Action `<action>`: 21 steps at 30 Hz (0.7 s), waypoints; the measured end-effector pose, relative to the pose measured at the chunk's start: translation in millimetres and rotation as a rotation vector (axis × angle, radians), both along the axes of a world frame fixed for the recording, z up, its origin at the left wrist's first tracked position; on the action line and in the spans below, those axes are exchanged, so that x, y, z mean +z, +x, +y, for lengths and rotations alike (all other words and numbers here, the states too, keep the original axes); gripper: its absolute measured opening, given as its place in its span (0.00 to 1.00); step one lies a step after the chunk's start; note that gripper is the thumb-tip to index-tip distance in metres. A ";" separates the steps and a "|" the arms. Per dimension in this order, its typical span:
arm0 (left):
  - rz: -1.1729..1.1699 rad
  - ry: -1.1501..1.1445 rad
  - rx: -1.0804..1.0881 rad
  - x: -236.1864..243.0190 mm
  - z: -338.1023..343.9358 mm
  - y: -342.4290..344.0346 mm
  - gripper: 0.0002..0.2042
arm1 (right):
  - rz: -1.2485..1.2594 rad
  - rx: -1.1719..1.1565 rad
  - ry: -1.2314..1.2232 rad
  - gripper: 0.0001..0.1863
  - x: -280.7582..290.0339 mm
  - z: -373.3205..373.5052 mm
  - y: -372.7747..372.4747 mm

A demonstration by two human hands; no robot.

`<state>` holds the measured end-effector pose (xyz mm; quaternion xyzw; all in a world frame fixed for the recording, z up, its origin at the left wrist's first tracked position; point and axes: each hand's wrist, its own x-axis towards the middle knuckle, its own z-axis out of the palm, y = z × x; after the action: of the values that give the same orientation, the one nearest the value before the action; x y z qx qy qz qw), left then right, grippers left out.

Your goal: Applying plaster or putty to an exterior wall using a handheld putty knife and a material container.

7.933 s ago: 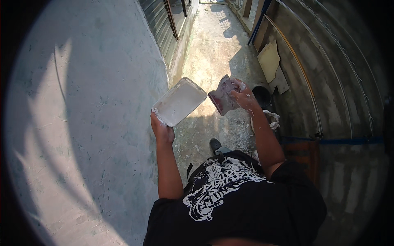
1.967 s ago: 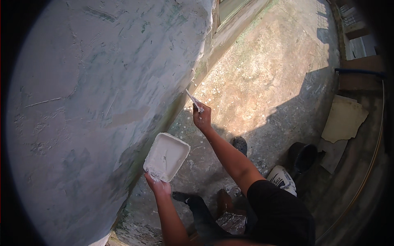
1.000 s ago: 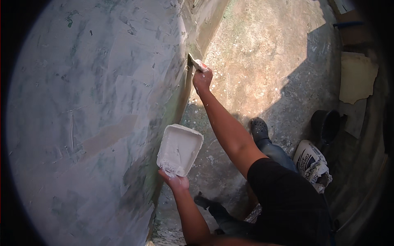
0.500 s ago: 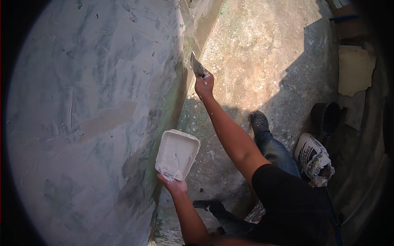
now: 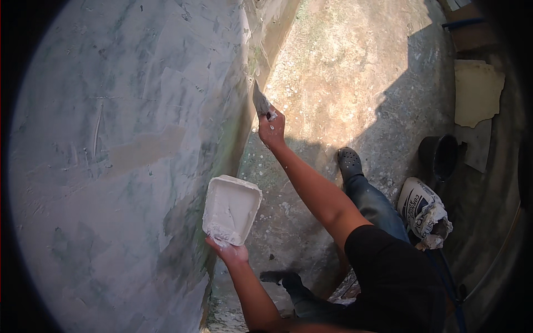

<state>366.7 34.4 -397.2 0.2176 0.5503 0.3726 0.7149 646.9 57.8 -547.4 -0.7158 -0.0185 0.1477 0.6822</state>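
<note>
My left hand (image 5: 227, 250) grips the near end of a white plastic tray (image 5: 233, 205) smeared with white paste, with a thicker blob by my fingers. My right hand (image 5: 271, 127) is closed on a putty knife (image 5: 259, 99) caked with white paste; its blade is held close to the edge of the plastered wall (image 5: 111, 111), where this meets a narrow greenish band above the floor. Whether the blade touches the wall, I cannot tell. The wall is patchy pale grey with scraped marks.
Speckled concrete floor (image 5: 344, 72) runs along the wall, part sunlit. My shod foot (image 5: 350, 164) stands on it. At the right are a black bucket (image 5: 436, 158), a crumpled white sack (image 5: 419, 208), pale board pieces (image 5: 474, 89) and blue pipes (image 5: 461, 25) by a dark wall.
From upright along the passage, the view has turned down toward the wall's lower edge. In the last second my right hand and putty knife have come back a little toward me along that edge.
</note>
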 end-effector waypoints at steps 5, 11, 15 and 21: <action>-0.017 -0.004 -0.020 -19.9 -21.1 23.3 0.32 | -0.451 -0.235 -0.222 0.18 -20.7 41.6 53.1; -0.011 -0.031 0.082 9.0 -4.2 8.6 0.27 | -0.454 0.300 0.114 0.13 -19.8 17.6 -119.1; -0.052 0.013 -0.074 6.4 -3.4 13.8 0.28 | -0.510 0.332 0.073 0.14 -62.8 -37.3 -109.1; -0.016 0.043 -0.049 -2.9 -13.7 12.5 0.33 | -0.142 -0.075 0.035 0.13 -2.3 3.3 35.2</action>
<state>379.2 20.7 -400.1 0.2434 0.5311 0.3682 0.7233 682.1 61.1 -549.7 -0.7126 -0.0427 0.0708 0.6967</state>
